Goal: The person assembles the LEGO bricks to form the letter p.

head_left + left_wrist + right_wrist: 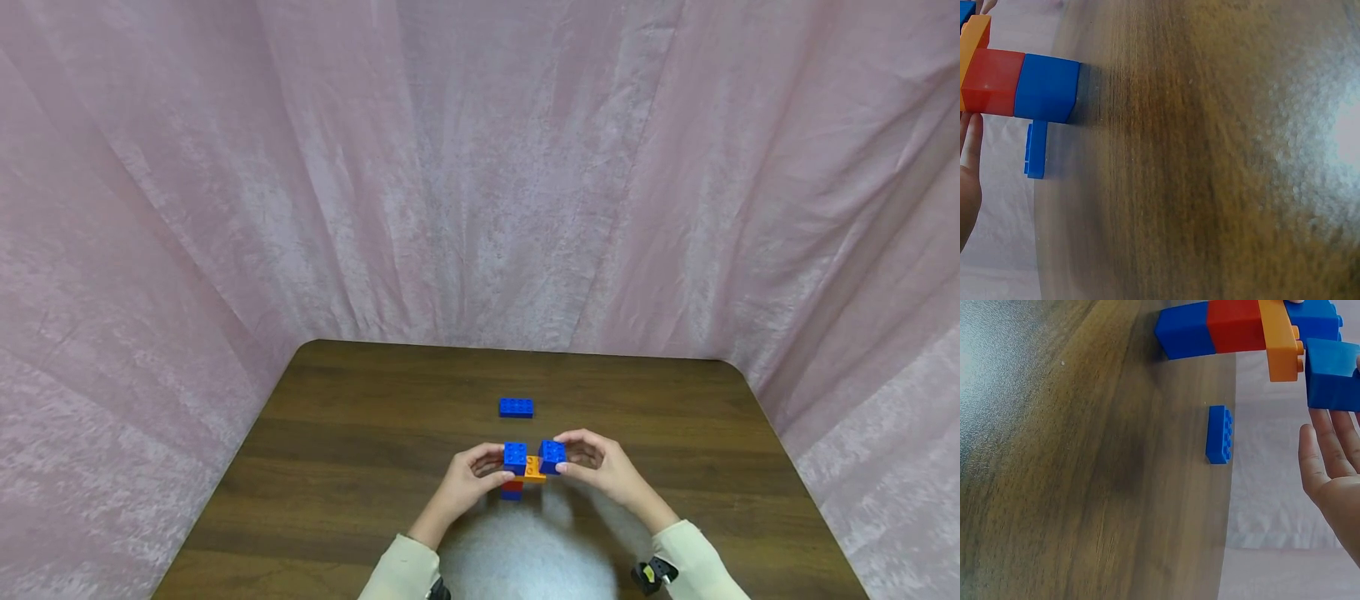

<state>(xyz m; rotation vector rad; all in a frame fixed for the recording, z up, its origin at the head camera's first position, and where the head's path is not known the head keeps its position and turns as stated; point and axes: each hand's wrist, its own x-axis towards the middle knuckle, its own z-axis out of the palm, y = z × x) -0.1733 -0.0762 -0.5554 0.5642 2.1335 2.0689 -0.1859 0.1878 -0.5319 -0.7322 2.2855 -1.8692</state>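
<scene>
A small tower of toy building blocks stands on the table: a blue block point(1185, 331) at the bottom, a red block point(1235, 326) on it, then a flat orange brick point(1282, 356) jutting out to the right. On that brick's left end sits another blue block point(515, 458), which my left hand point(467, 487) grips between thumb and fingers. My right hand point(606, 473) pinches a separate blue block point(552, 457) by its sides. In the right wrist view this block is close over the orange brick's studs at its free end, slightly tilted in the head view.
A flat blue brick point(516, 407) with studs up lies on the wooden table point(360, 433) beyond the tower. Pink curtains point(525, 167) hang behind the table's far edge and along both sides. Bright light reflects off the near tabletop.
</scene>
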